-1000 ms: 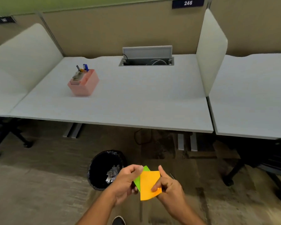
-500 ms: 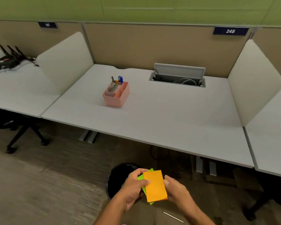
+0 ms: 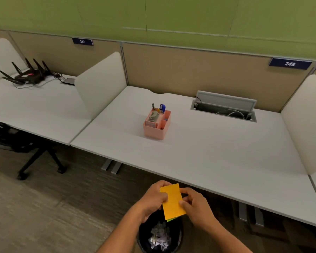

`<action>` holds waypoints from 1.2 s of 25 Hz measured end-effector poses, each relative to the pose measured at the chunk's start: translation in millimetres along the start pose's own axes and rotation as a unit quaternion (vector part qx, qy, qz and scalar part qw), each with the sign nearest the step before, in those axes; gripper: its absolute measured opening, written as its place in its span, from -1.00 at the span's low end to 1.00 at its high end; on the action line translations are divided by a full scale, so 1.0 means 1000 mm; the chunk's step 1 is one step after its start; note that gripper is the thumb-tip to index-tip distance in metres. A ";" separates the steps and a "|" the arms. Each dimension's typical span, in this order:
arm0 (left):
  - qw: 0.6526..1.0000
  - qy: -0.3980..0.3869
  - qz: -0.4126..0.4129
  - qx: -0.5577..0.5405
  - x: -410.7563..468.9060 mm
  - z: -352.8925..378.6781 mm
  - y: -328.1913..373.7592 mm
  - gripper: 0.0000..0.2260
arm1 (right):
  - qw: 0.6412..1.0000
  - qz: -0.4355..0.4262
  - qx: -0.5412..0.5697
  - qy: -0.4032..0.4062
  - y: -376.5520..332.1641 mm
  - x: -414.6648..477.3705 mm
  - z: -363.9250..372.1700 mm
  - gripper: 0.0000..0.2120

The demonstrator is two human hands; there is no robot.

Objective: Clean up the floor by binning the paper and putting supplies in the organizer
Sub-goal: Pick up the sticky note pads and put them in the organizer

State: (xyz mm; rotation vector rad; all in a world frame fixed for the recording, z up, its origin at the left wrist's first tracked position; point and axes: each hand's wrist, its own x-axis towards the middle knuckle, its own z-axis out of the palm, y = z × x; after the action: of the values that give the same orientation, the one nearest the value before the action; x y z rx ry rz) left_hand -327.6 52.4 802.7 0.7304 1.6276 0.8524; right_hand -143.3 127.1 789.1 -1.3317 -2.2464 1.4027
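Both hands hold a stack of sticky notes [image 3: 172, 201], orange on top with a green edge showing at the bottom. My left hand [image 3: 153, 199] grips its left side and my right hand [image 3: 195, 205] its right side. The notes hang above a black bin [image 3: 144, 232] on the floor, which holds crumpled paper [image 3: 160, 238]. A pink organizer [image 3: 156, 131] stands on the white desk [image 3: 217, 156] ahead, with pens and other supplies in its compartments.
White dividers [image 3: 100, 84] flank the desk. An open cable tray [image 3: 224, 108] sits at the desk's back right. A black router [image 3: 28, 75] lies on the left desk, with an office chair [image 3: 33, 154] under it. Grey carpet covers the floor.
The view has risen and swung left. My hands have squared the green note under the orange one and now hold the stack directly over the bin.
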 end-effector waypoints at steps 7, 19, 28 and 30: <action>0.987 0.142 0.036 -0.066 0.032 -0.052 0.021 -0.90 | 0.999 -0.017 0.047 0.020 -0.047 0.077 0.001 -0.80; 0.948 0.299 0.078 0.074 0.162 -0.114 0.123 -0.67 | 0.997 -0.022 0.005 0.074 -0.078 0.263 -0.036 -0.88; 0.944 0.276 0.147 0.107 0.258 -0.204 0.170 -0.80 | 0.989 -0.073 0.021 0.129 -0.127 0.371 -0.039 -0.77; 0.940 0.270 0.169 0.122 0.279 -0.220 0.177 -0.82 | 0.984 -0.064 0.015 0.167 -0.137 0.390 -0.031 -0.79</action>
State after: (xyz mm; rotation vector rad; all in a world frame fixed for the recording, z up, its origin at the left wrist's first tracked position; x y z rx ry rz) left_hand -595.3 344.1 831.0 1.0345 2.1610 1.1835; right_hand -434.7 420.9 801.6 -1.2782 -2.0407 1.0742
